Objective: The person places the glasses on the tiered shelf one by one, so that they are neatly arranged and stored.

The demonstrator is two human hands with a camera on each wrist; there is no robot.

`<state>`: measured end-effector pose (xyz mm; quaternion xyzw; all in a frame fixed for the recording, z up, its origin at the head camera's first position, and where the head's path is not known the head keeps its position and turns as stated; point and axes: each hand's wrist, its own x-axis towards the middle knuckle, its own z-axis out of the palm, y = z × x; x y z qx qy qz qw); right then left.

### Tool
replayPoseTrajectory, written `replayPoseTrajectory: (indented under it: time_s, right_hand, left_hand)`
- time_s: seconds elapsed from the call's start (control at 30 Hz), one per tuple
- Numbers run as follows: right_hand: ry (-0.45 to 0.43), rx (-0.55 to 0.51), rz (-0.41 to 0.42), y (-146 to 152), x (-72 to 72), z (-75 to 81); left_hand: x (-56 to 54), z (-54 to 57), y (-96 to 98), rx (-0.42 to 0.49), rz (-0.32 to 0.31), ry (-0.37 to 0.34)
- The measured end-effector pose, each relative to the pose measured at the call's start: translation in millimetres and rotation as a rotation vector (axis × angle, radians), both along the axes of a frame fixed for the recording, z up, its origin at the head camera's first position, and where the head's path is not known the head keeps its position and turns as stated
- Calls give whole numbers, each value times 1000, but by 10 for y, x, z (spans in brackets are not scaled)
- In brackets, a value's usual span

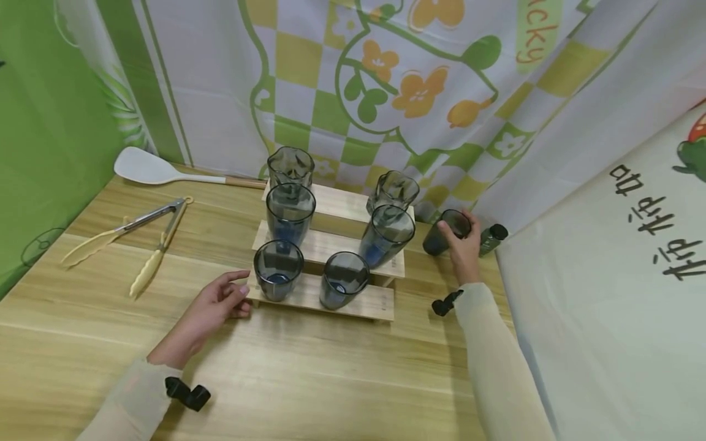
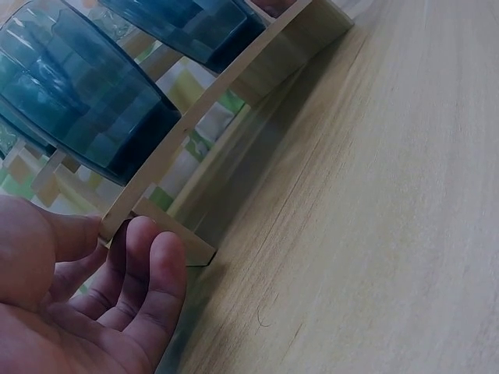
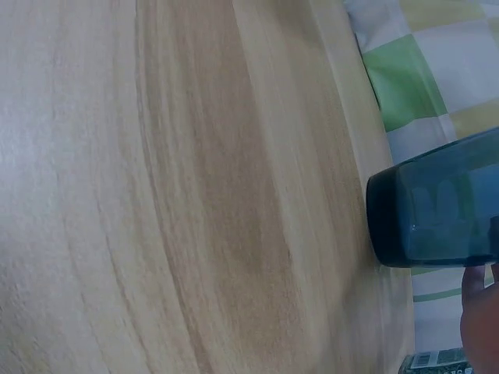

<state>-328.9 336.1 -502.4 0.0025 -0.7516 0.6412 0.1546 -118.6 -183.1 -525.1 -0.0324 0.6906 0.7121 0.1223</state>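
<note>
My left hand (image 1: 220,300) is at the left end of a stepped wooden rack (image 1: 380,304). In the left wrist view its thumb lies over the corner of the lowest board (image 2: 140,181) and its fingers curl underneath, pinching it. Smoky glass tumblers stand on the rack, two per step: the lowest step has a left tumbler (image 1: 278,269) and a right tumbler (image 1: 344,280). Right of the rack, my right hand (image 1: 465,250) grips another tumbler (image 1: 434,240) by its side. In the right wrist view this tumbler (image 3: 440,202) is near the table's back edge; only some fingers (image 3: 479,319) show.
A small dark-capped bottle (image 1: 491,240) stands just right of the right hand. At the left lie tongs (image 1: 149,266) with pale tips and a white spatula (image 1: 144,166), its handle reaching the rack. A patterned curtain (image 1: 309,67) hangs behind the wooden table (image 1: 309,373).
</note>
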Motion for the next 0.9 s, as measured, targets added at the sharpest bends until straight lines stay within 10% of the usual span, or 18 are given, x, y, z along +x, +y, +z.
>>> replayPoseTrajectory:
  time_s: [0.9]
  right_hand:
    - [-9, 16, -181, -120, 383, -77]
  left_hand:
    - [-8, -51, -14, 4, -3, -3]
